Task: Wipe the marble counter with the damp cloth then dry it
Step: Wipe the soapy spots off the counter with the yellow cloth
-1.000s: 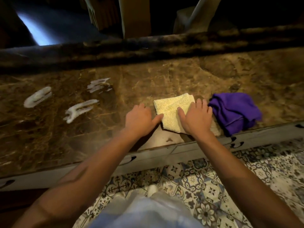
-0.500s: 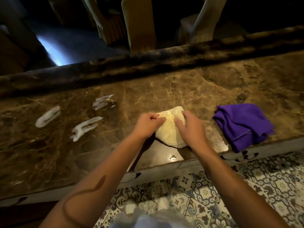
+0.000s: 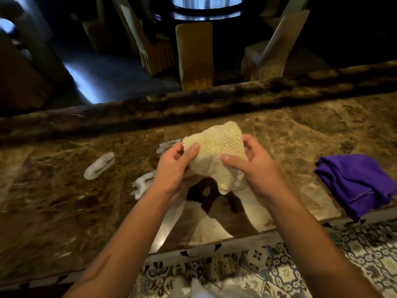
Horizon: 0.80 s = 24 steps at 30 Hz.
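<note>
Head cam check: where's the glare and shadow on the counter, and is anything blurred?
Head view: bright glare on the marble counter at its near edge, crossed by dark arm shadows under the cream cloth; left side of the counter motion-smeared; background room dim; purple cloth reasonably sharp.

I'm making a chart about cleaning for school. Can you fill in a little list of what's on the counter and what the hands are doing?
surface: brown veined marble counter
held item: cream knitted cloth, lifted off the counter
left hand: grips the cloth's left edge
right hand: grips the cloth's right side
waiting item: folded purple cloth, lying near the counter's front edge, to the right of the hands
mess: white smears on the counter, left of the hands, not yet wiped
floor: patterned tiles below the counter edge
</note>
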Motion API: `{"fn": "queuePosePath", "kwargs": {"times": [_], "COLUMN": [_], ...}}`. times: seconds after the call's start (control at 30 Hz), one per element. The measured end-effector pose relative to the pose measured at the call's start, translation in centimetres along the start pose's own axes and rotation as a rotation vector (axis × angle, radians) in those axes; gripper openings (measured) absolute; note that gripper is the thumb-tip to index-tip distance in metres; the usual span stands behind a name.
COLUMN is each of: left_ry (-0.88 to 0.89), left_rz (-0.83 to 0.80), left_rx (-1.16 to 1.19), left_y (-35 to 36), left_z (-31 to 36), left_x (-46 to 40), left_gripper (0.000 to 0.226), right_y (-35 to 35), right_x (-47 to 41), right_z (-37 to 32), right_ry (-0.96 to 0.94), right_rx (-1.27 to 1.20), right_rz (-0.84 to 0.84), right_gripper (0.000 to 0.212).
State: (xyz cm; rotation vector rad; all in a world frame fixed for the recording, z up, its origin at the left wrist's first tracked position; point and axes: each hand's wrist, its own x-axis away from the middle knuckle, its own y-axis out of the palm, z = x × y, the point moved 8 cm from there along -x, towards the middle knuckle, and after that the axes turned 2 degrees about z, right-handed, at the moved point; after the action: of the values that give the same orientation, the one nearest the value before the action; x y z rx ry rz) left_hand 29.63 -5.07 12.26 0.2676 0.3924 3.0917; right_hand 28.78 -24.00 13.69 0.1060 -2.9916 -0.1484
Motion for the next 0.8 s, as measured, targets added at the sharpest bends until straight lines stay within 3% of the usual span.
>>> {"fn": "queuePosePath", "kwargs": {"times": [0.1, 0.3, 0.5, 0.63, 0.73, 0.8], "left_ry": [0.072, 0.041, 0.060, 0.097, 0.097, 0.097], "left_rz": [0.048, 0.113, 0.198, 0.184, 0.277, 0.329], "left_rx": [0.002, 0.047, 0.267, 0.363, 0.343, 0.313], "left_y": [-3.9, -10.5, -15.4, -15.8, -16.2, -16.5], "left_z": [1.7, 1.2, 0.0, 0.0, -0.1, -0.4], "left_x": [2.1, 6.6, 9.0, 9.6, 9.7, 9.7], "left_gripper": [0.016, 0.014, 0.042, 0.036, 0.021, 0.023], "right_y": [4.3, 11.2, 15.5, 18.5, 19.5, 19.2], "right_x": [0.4, 1.9, 2.6, 3.2, 3.3, 2.8], "right_z": [3.5, 7.4, 9.8, 11.1, 11.1, 10.9], "right_ry": [0.214, 0.309, 0.420, 0.520, 0.549, 0.534], "right_rx": [-0.049, -0.258, -0.299, -0.352, -0.341, -0.307], "right_rz": [-0.144, -0.192, -0.230, -0.379, -0.474, -0.486], "right_gripper": [0.062, 0.059, 0.084, 0.069, 0.063, 0.055]}}
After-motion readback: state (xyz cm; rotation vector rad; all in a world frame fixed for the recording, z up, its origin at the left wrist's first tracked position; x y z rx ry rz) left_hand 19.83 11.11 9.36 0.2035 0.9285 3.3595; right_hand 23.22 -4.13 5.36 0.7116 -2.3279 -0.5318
